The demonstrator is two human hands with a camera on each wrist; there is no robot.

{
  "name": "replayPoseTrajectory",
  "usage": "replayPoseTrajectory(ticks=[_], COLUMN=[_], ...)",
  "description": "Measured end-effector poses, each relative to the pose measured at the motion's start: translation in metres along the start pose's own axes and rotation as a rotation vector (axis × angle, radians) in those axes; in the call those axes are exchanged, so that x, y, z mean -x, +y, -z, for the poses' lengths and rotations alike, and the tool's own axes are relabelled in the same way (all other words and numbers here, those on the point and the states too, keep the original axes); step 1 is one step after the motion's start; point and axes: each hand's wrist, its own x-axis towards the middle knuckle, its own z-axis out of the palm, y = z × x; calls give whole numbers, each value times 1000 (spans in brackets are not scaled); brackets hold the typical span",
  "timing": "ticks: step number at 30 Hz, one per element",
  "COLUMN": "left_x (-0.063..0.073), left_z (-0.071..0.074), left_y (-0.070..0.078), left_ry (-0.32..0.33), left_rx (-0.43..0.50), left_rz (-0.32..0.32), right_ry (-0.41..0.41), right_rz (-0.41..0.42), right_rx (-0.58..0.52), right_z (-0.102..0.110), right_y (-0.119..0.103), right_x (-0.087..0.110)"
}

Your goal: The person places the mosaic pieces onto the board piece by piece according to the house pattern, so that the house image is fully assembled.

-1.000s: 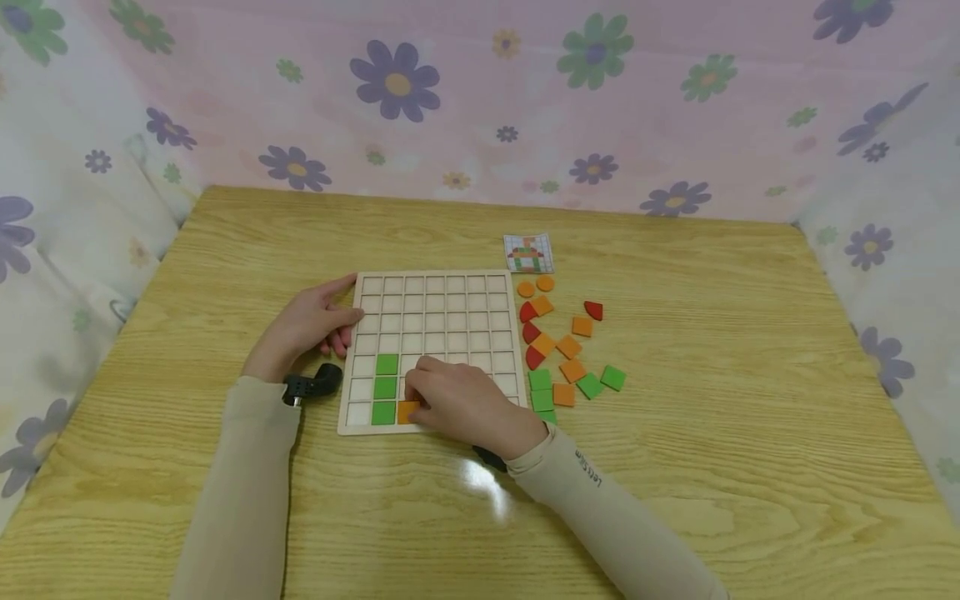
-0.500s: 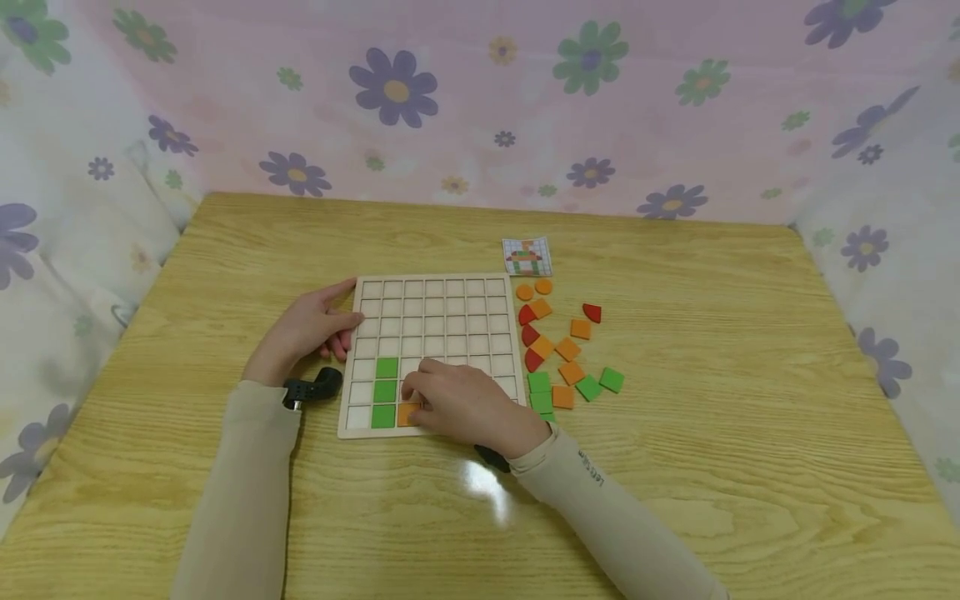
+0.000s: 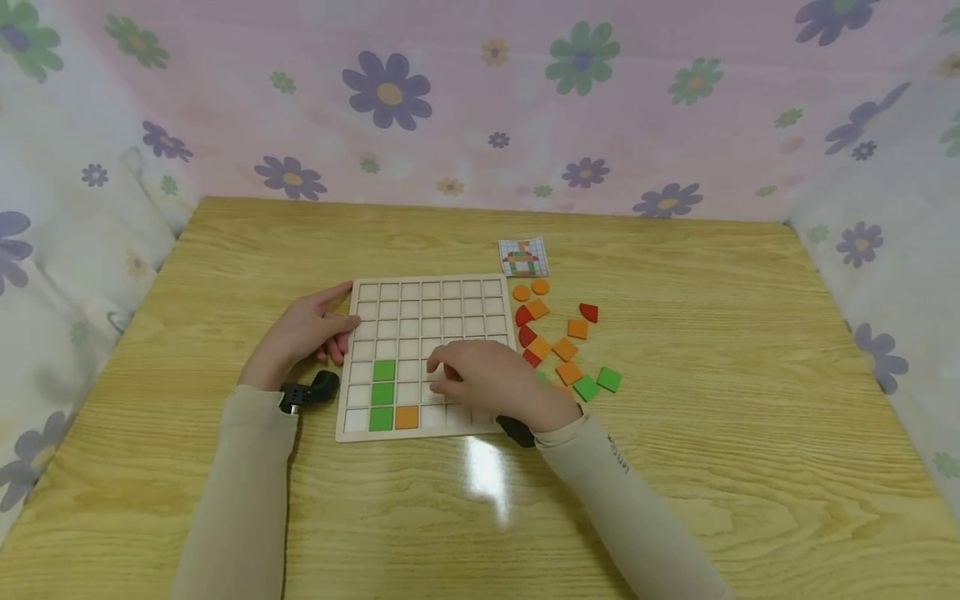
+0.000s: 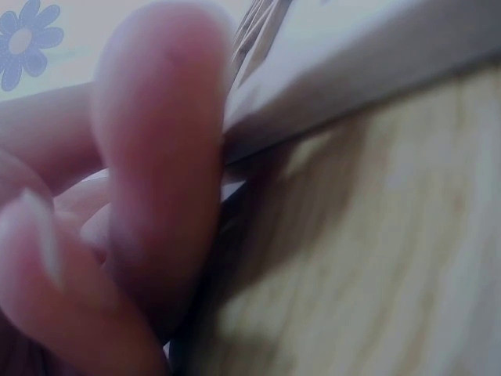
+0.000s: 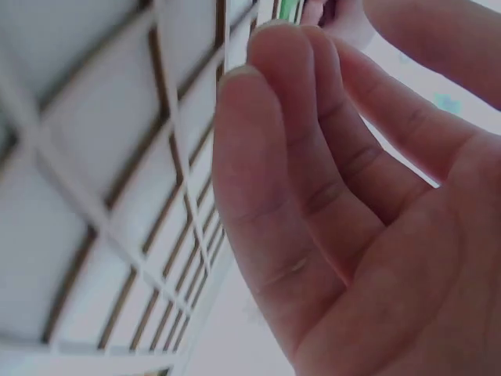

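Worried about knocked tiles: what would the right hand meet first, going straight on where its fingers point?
Probably the green tiles; the right hand may be angled down and touch the board first; depth is unclear.

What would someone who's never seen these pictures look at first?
Probably the bright green tiles, three in a column near the board's bottom left, with an orange tile right of the lowest one. Next, maybe the two hands: the left hand at the board's left edge, the right hand over the board. Big flowers also stand out on the pink backdrop behind the table.
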Motion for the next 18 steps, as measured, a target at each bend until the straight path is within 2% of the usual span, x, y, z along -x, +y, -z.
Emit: replayPoseTrajectory(ticks=[12,18], left_x=[0,0], left_z=[-1,0], left_y=[-2,-3], left_ry=[-9,2], left_rx=[4,9], left_rz=[-16,-1], right_ry=[33,48], right_rz=[-151,-175], right_rx=[-57,-106], right_z=[25,34], right_y=[34,47], right_x=[11,14])
